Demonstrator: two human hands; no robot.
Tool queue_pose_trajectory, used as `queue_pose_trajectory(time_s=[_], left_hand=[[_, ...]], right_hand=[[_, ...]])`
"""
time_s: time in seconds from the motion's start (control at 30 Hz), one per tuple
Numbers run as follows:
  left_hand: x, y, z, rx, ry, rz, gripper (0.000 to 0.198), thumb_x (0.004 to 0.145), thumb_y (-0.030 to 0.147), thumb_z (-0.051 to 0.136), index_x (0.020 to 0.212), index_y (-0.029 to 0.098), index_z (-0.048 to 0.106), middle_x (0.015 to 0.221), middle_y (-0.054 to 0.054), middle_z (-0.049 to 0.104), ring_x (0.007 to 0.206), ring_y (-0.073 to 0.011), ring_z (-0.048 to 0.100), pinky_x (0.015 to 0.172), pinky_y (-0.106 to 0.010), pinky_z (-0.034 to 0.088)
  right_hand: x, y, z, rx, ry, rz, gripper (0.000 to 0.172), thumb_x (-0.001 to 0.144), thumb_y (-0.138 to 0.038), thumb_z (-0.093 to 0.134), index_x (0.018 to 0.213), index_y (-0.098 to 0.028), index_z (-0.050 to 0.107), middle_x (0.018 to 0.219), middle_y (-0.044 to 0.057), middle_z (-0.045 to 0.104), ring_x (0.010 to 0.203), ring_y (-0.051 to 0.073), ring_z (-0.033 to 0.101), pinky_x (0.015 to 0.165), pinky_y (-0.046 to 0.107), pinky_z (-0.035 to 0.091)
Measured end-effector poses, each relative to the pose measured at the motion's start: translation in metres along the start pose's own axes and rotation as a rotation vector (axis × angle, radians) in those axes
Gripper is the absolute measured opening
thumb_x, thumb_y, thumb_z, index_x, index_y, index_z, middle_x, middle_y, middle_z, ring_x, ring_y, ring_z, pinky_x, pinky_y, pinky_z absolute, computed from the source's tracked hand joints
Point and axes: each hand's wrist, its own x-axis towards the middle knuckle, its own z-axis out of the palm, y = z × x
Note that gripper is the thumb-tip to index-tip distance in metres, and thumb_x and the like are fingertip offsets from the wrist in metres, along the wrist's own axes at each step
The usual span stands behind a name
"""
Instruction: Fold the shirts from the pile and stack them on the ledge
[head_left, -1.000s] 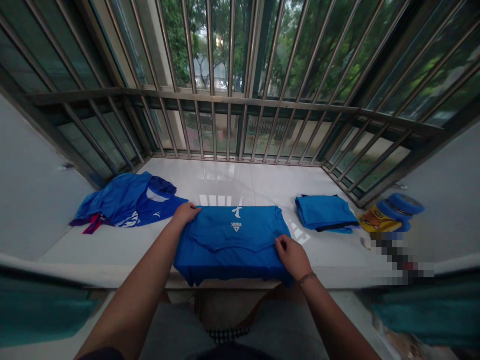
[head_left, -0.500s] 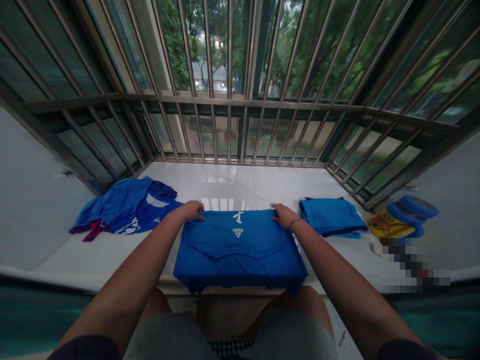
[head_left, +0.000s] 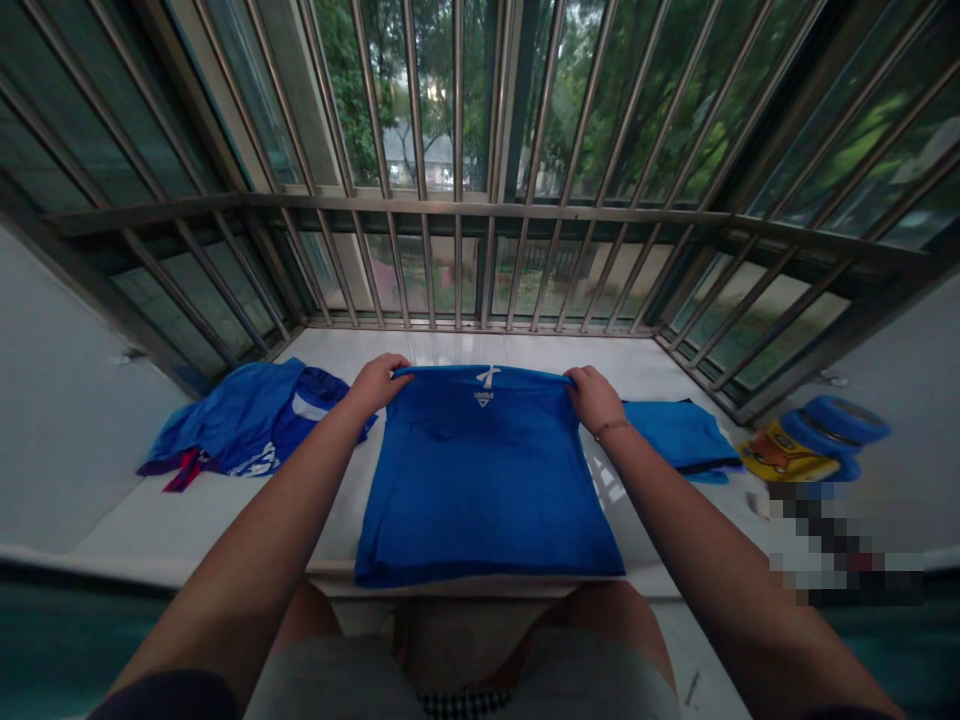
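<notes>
A blue shirt (head_left: 487, 480) with small white print near its far edge spreads in front of me, its near edge by the ledge's front. My left hand (head_left: 381, 382) pinches its far left corner. At the far right corner, my right hand (head_left: 594, 396) grips the cloth, a thin band around the wrist. Between the two hands the far edge is pulled straight and looks raised off the ledge. The underside of the shirt is hidden.
Crumpled blue clothes (head_left: 232, 415) lie on the white ledge (head_left: 322, 345) at left. A folded blue garment (head_left: 679, 435) sits at right, beside a blue-and-yellow container (head_left: 806, 440). Metal window bars (head_left: 480, 210) close off the back and sides.
Both hands have moved away from me and up, drawing the shirt's far edge along. The cloth is stretched longer and flatter, and its near edge hangs less over the ledge's front.
</notes>
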Motion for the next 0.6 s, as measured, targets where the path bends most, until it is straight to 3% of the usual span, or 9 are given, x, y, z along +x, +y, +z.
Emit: queue_pose_trajectory(time_s=[0.07,0.13,0.27,0.33,0.5,0.6], left_hand=[[-0.036,-0.002,0.001,-0.028,0.061,0.114,0.020,0.095,0.037,0.066,0.103,0.021,0.075,0.108,-0.009,0.076,0.108,-0.0281,0.068,0.100,-0.040,0.052],[-0.085,-0.009,0.012,-0.051,0.051,0.206,0.018,0.097,0.033,0.064,0.104,0.022,0.076,0.110,-0.010,0.076,0.109,-0.0290,0.069,0.101,-0.043,0.053],[-0.187,-0.027,0.049,-0.037,-0.095,0.191,0.014,0.094,0.027,0.066,0.100,0.025,0.079,0.126,-0.011,0.076,0.118,-0.0311,0.071,0.104,-0.046,0.057],[-0.224,-0.032,0.061,-0.031,-0.104,0.153,0.017,0.097,0.029,0.064,0.101,0.026,0.081,0.134,-0.012,0.075,0.124,-0.0322,0.071,0.108,-0.048,0.058],[-0.264,-0.025,0.055,-0.039,-0.041,0.089,0.026,0.105,0.040,0.060,0.115,0.027,0.080,0.139,-0.014,0.074,0.128,-0.0320,0.071,0.114,-0.050,0.058],[-0.275,-0.015,0.050,-0.025,-0.066,0.116,0.032,0.101,0.050,0.072,0.124,0.029,0.079,0.140,-0.012,0.075,0.128,-0.0327,0.072,0.113,-0.050,0.059]], right_hand=[[-0.033,0.006,0.000,0.038,0.097,-0.092,0.028,0.108,-0.024,0.054,0.128,-0.018,0.073,0.124,0.016,0.070,0.117,0.030,0.064,0.105,0.037,0.049],[-0.076,0.015,0.011,0.080,0.158,-0.200,0.027,0.105,-0.020,0.055,0.124,-0.019,0.074,0.120,0.015,0.071,0.114,0.031,0.064,0.105,0.041,0.051],[-0.164,0.032,0.055,0.124,0.059,-0.322,0.035,0.099,-0.011,0.053,0.122,-0.021,0.076,0.121,0.013,0.074,0.113,0.030,0.069,0.102,0.044,0.057],[-0.194,0.037,0.073,0.158,0.024,-0.359,0.037,0.101,-0.012,0.051,0.124,-0.021,0.077,0.125,0.013,0.075,0.115,0.029,0.071,0.103,0.045,0.059],[-0.214,0.039,0.073,0.183,0.063,-0.320,0.038,0.104,-0.018,0.052,0.134,-0.021,0.075,0.136,0.014,0.073,0.126,0.030,0.070,0.112,0.049,0.058],[-0.214,0.033,0.066,0.160,0.100,-0.289,0.035,0.107,-0.025,0.054,0.135,-0.020,0.075,0.134,0.015,0.074,0.126,0.031,0.070,0.113,0.049,0.058]])
